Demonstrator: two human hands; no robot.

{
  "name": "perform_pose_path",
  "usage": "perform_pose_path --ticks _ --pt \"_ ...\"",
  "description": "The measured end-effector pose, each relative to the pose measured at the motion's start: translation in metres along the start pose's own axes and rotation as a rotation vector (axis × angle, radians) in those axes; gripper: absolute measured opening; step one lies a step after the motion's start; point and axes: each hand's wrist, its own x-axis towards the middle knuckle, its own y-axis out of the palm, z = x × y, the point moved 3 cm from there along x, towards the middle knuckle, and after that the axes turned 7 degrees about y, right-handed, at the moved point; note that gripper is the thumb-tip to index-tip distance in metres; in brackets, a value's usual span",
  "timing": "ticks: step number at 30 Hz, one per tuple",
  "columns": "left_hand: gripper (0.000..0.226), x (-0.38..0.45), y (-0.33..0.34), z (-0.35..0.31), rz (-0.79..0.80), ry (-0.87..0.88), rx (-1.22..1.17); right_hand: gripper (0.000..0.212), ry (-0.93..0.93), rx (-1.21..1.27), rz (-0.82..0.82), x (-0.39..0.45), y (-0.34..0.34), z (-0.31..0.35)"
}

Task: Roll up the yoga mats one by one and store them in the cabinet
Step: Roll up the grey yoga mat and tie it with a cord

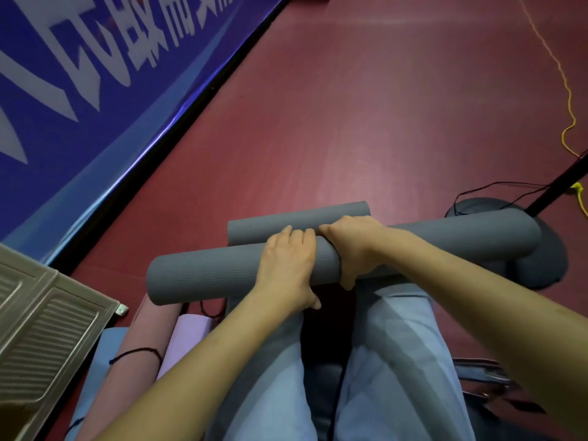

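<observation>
A rolled grey yoga mat [206, 275] lies crosswise above my knees, running from the left to the far right. My left hand [286, 268] grips it near the middle, fingers curled over the top and thumb underneath. My right hand [353, 246] wraps around the roll right beside the left hand. Just behind the roll lies a shorter grey piece [296, 221]; whether it is the mat's loose end or a second roll I cannot tell. The beige louvred cabinet door [47, 329] stands at the lower left.
A pink rolled mat [140, 338] tied with black string and a lilac roll [187, 332] lie by the cabinet on a blue mat [108, 345]. A black stand base [547, 259] with a pole sits at right, with a yellow cord [569, 122]. A blue banner [79, 90] lines the red floor.
</observation>
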Motion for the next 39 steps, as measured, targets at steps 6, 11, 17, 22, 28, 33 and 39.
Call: perform_pose_path --ticks 6,11,17,22,28,33,39 --pt "0.095 0.012 0.004 0.005 -0.049 -0.013 0.047 0.086 0.006 0.038 -0.004 0.009 0.006 -0.003" --pt "0.068 0.022 -0.005 0.013 -0.044 0.042 0.031 0.092 -0.043 0.122 -0.015 0.006 0.006 -0.016" --pt "0.069 0.034 -0.009 0.022 0.004 0.066 -0.015 0.116 -0.005 0.105 -0.025 -0.001 0.008 -0.05" --pt "0.07 0.034 -0.007 0.026 0.012 0.083 -0.024 0.088 0.088 0.002 -0.109 -0.016 0.018 -0.075" --pt "0.069 0.021 -0.01 0.017 0.003 0.065 -0.033 0.079 0.076 -0.066 -0.139 -0.027 0.02 -0.069" --pt "0.071 -0.002 -0.017 0.0 0.076 0.132 -0.017 0.08 0.088 -0.072 -0.069 -0.065 0.021 -0.059" --pt "0.075 -0.034 -0.021 -0.024 0.305 0.209 -0.058 0.077 0.116 0.047 0.123 -0.113 0.033 -0.043"
